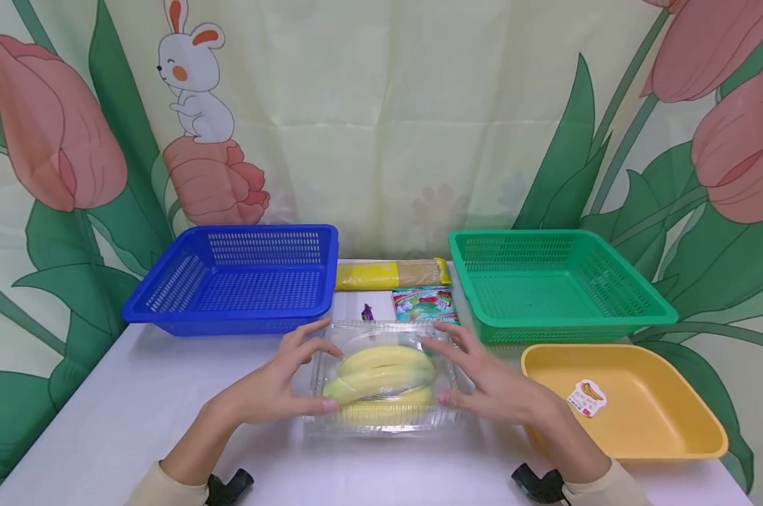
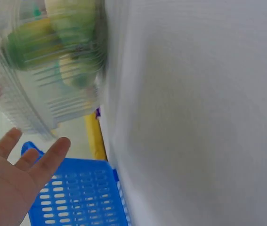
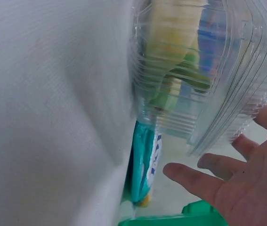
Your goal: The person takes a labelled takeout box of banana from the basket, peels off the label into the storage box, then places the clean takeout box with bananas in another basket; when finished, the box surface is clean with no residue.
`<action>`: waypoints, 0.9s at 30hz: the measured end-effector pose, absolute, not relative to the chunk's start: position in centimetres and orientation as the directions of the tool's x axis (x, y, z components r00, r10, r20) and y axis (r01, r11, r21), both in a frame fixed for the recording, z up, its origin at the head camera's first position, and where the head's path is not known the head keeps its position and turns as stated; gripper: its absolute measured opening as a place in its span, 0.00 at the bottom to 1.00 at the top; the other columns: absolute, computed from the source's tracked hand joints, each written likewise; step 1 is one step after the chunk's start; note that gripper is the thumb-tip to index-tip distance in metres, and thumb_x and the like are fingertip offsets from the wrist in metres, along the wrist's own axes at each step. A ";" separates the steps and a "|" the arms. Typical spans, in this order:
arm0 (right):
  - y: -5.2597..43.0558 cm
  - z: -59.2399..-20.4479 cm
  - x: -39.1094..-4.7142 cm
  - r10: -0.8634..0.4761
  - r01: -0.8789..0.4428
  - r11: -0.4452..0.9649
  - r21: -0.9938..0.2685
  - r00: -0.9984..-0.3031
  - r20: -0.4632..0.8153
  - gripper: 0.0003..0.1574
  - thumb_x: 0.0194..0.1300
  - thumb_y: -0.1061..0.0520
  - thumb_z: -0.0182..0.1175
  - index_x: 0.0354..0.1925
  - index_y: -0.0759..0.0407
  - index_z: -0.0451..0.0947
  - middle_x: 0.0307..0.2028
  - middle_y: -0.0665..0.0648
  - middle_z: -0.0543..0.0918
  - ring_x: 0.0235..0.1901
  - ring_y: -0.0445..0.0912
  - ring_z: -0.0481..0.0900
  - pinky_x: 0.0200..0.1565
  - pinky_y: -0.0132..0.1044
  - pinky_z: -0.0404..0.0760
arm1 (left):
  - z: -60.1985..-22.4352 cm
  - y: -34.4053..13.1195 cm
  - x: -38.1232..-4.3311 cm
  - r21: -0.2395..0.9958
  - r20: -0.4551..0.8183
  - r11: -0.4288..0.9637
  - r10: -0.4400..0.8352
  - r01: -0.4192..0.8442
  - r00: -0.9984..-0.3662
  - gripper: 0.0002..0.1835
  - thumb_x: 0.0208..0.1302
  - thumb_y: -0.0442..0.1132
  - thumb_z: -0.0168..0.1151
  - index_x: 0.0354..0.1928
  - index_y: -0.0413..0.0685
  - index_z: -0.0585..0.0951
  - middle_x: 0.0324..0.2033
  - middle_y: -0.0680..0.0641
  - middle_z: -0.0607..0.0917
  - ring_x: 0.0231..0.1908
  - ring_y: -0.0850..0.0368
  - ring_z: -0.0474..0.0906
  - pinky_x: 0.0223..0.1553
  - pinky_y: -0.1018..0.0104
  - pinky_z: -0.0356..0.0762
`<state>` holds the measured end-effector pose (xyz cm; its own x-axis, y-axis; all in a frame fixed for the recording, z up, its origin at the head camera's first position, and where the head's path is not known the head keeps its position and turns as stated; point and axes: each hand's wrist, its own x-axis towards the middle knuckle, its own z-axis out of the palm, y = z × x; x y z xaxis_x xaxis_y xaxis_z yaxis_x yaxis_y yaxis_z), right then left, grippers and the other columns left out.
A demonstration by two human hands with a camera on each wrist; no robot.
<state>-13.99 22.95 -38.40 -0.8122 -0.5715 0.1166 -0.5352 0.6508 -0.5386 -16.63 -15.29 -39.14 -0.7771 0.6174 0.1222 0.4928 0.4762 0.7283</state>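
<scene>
A clear plastic clamshell box (image 1: 390,426) with bananas (image 1: 384,376) inside sits closed on the table. My left hand (image 1: 283,383) is spread at its left side, thumb near the front corner and fingertips near the lid's edge. On the other side my right hand (image 1: 492,383) mirrors it, fingers apart over the lid's right edge. In the left wrist view the left hand (image 2: 13,176) has loosely extended fingers beside the box (image 2: 53,89). The right wrist view shows the right hand (image 3: 246,174) with spread fingers; whether the fingertips touch the box (image 3: 190,80) I cannot tell.
A blue basket (image 1: 230,320) stands back left, a green basket (image 1: 565,330) back right. A yellow tray (image 1: 666,400) with a banana sticker (image 1: 587,398) lies at right. Behind the box are a yellow noodle pack (image 1: 365,275), a teal packet (image 1: 424,304) and a small purple item (image 1: 367,312).
</scene>
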 end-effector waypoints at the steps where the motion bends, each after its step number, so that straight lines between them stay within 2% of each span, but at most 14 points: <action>1: 23.0 -38.5 -13.9 -0.575 -0.534 0.647 -0.544 -0.811 0.113 0.49 0.67 0.41 0.67 0.79 0.32 0.55 0.80 0.55 0.48 0.73 0.67 0.62 0.56 0.69 0.77 | -39.2 -15.4 -16.5 0.721 0.124 0.482 0.618 0.498 -0.777 0.30 0.58 0.60 0.74 0.61 0.80 0.73 0.81 0.60 0.46 0.78 0.41 0.42 0.62 0.24 0.64; 6: 23.0 -38.4 -13.9 -0.583 -0.523 0.640 -0.563 -0.808 0.086 0.53 0.65 0.38 0.68 0.80 0.30 0.53 0.81 0.52 0.45 0.75 0.66 0.58 0.56 0.69 0.77 | -39.4 -15.9 -16.2 0.705 0.134 0.484 0.628 0.519 -0.767 0.32 0.61 0.58 0.73 0.66 0.81 0.70 0.82 0.57 0.45 0.79 0.37 0.45 0.62 0.21 0.62; 10: 23.0 -38.3 -13.8 -0.586 -0.507 0.642 -0.575 -0.808 0.059 0.53 0.65 0.37 0.67 0.80 0.29 0.51 0.82 0.51 0.42 0.76 0.64 0.56 0.58 0.67 0.77 | -39.7 -16.1 -16.2 0.728 0.127 0.462 0.635 0.507 -0.762 0.34 0.63 0.56 0.73 0.68 0.79 0.70 0.82 0.51 0.45 0.75 0.36 0.57 0.63 0.28 0.68; 13: 23.0 -38.3 -13.8 -0.590 -0.495 0.634 -0.595 -0.806 0.042 0.52 0.68 0.37 0.65 0.81 0.30 0.50 0.82 0.52 0.39 0.78 0.64 0.51 0.60 0.72 0.72 | -39.9 -16.2 -16.3 0.761 0.129 0.424 0.642 0.491 -0.756 0.33 0.65 0.52 0.72 0.69 0.77 0.70 0.82 0.50 0.45 0.71 0.36 0.65 0.62 0.34 0.73; 17: 23.1 -38.4 -13.8 -0.592 -0.476 0.619 -0.625 -0.806 0.028 0.51 0.69 0.39 0.64 0.81 0.30 0.49 0.82 0.55 0.34 0.79 0.65 0.45 0.61 0.75 0.68 | -40.3 -16.2 -16.5 0.788 0.153 0.373 0.652 0.490 -0.742 0.34 0.66 0.48 0.71 0.71 0.73 0.69 0.82 0.52 0.43 0.71 0.36 0.65 0.60 0.38 0.77; 23: 23.4 -38.6 -13.7 -0.589 -0.428 0.586 -0.688 -0.808 0.001 0.56 0.67 0.43 0.68 0.81 0.29 0.46 0.82 0.51 0.31 0.77 0.64 0.55 0.60 0.62 0.78 | -40.5 -16.1 -16.8 0.786 0.181 0.343 0.667 0.514 -0.722 0.38 0.62 0.47 0.75 0.72 0.68 0.68 0.82 0.57 0.43 0.74 0.40 0.62 0.57 0.54 0.82; 27: 23.4 -38.5 -13.7 -0.599 -0.423 0.564 -0.709 -0.801 0.001 0.60 0.65 0.44 0.71 0.82 0.31 0.45 0.82 0.50 0.31 0.77 0.64 0.55 0.62 0.60 0.77 | -40.3 -16.0 -16.9 0.799 0.153 0.356 0.659 0.485 -0.736 0.39 0.59 0.50 0.77 0.71 0.71 0.69 0.82 0.60 0.47 0.74 0.43 0.62 0.58 0.56 0.82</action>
